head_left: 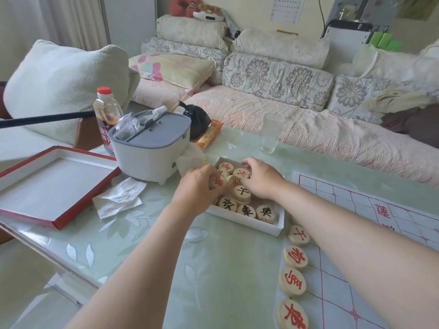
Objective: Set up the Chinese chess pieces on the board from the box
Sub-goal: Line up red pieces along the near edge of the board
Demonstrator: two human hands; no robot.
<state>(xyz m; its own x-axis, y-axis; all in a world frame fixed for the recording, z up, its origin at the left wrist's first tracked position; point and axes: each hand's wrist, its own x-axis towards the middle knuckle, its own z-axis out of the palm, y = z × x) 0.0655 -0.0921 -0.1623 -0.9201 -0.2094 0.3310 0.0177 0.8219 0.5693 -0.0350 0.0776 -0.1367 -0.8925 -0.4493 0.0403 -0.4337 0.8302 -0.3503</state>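
Observation:
A shallow white box [276, 227] on the table holds several round wooden chess pieces with red and black characters, such as a black one [267, 213]. Both hands are inside the box. My left hand [198, 189] curls its fingers round a red-marked piece [217, 182] at the box's left side. My right hand [262, 178] reaches over the far pieces with its fingertips on a red-marked piece [241, 173]. The paper board [392, 217] with red lines lies to the right. Several red pieces stand in a column on its left edge, the nearest [293, 315] at the bottom.
The red-edged box lid [57, 186] lies at the left, a crumpled tissue [118, 197] beside it. A grey-lidded white container [152, 148], a sauce bottle [105, 115] and a black bag [196, 119] stand behind the box. A glass [272, 132] stands near the table's far edge.

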